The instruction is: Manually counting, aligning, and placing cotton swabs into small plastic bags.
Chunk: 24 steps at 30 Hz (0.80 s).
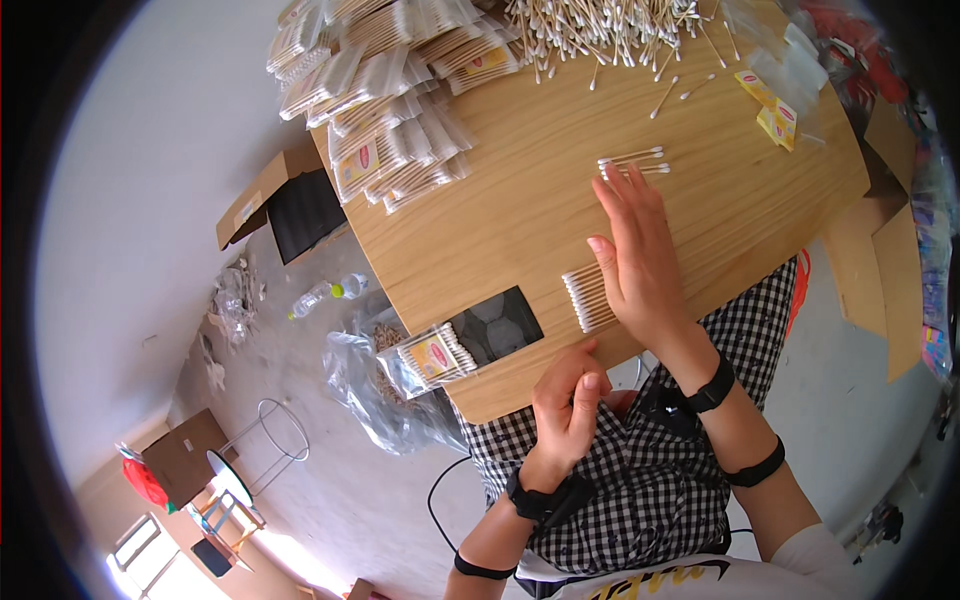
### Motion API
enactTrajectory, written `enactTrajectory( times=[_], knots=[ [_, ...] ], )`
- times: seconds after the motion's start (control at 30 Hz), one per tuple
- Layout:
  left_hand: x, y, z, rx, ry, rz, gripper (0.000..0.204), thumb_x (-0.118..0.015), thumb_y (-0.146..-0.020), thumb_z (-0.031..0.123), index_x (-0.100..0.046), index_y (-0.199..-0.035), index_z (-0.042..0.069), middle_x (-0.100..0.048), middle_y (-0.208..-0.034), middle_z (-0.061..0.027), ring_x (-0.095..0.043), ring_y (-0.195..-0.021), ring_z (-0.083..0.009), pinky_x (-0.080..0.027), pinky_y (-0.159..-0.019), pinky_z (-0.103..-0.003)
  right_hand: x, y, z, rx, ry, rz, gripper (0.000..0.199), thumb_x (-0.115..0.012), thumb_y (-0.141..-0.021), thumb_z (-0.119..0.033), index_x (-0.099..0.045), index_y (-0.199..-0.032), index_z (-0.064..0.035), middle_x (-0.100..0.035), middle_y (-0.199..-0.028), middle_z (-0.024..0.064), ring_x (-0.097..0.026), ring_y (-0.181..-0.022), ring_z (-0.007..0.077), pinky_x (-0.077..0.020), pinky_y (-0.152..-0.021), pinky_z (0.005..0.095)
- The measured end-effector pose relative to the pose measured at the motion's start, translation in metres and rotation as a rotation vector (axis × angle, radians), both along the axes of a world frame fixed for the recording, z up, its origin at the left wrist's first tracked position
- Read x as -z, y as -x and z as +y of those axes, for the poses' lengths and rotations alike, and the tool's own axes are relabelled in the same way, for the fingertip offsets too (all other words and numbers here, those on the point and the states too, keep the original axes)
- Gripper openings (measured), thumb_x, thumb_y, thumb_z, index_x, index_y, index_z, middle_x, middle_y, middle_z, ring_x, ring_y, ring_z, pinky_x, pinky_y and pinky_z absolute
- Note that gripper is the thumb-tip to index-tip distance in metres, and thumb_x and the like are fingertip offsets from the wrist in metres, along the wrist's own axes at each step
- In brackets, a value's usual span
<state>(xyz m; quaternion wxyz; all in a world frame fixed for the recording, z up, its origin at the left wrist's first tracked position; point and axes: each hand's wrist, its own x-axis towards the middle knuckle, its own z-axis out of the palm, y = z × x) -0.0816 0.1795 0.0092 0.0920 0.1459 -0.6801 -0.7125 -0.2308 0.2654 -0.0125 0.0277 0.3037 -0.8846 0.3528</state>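
My right hand is open, its fingers stretched out flat over the wooden table. Its fingertips reach a small group of cotton swabs, partly covering them. Below the palm lies a neat row of cotton swabs, heads lined up on the left and the rest hidden under the hand. At the table's near edge, my left hand has its fingers curled in and its thumb raised; nothing shows in it. Left of it, a clear packet of cotton swabs with a yellow label lies beside a dark rectangular recess.
Filled swab packets pile up at the far left of the table. A heap of loose cotton swabs lies at the back. Yellow cards and clear bags are at the far right. Cardboard boxes stand beside the table.
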Motion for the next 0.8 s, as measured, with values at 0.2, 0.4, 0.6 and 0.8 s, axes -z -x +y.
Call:
enactTrajectory(
  times=[0.2, 0.4, 0.6, 0.8],
  knots=[
    [0.004, -0.003, 0.0, 0.032, 0.155, 0.055, 0.028, -0.055, -0.098, 0.017, -0.057, -0.076, 0.0, -0.055, -0.069, -0.0082, -0.055, -0.067, -0.0229, -0.047, -0.098, -0.048, 0.009, -0.005, -0.013, -0.009, -0.243, 0.142, 0.056, -0.058, -0.096, -0.02, -0.038, -0.145, -0.0022, -0.038, -0.151, 0.0173, -0.029, -0.144, 0.0357, -0.0241, -0.117, 0.0536],
    [-0.007, -0.001, 0.0, -0.057, 0.585, -0.029, 0.003, -0.067, -0.083, -0.002, -0.065, -0.083, 0.0, -0.058, -0.077, -0.0103, -0.055, -0.069, -0.0268, -0.05, -0.072, -0.036, 0.005, -0.006, -0.013, -0.005, -0.305, 0.198, 0.052, -0.056, -0.096, -0.018, -0.041, -0.143, -0.0013, -0.04, -0.15, 0.0171, -0.03, -0.144, 0.0341, -0.0238, -0.118, 0.0522],
    [0.016, 0.0, -0.011, -0.109, 0.763, 0.062, 0.024, -0.067, -0.082, -0.005, -0.071, -0.105, 0.0, -0.059, -0.085, -0.0107, -0.055, -0.075, -0.0253, -0.046, -0.065, -0.036, 0.008, -0.005, -0.012, -0.006, -0.295, 0.214, 0.047, -0.054, -0.096, -0.016, -0.044, -0.14, 0.0001, -0.043, -0.148, 0.0178, -0.032, -0.143, 0.0342, -0.0271, -0.117, 0.0505],
    [0.013, 0.001, -0.013, -0.093, 0.761, 0.043, 0.024, -0.068, -0.082, -0.005, -0.071, -0.105, 0.0, -0.058, -0.081, -0.0094, -0.055, -0.073, -0.0251, -0.046, -0.066, -0.035, 0.007, -0.003, -0.013, -0.02, -0.296, 0.219, 0.045, -0.054, -0.096, -0.016, -0.046, -0.138, 0.0008, -0.043, -0.147, 0.0183, -0.033, -0.142, 0.034, -0.0281, -0.117, 0.0497]
  ],
)
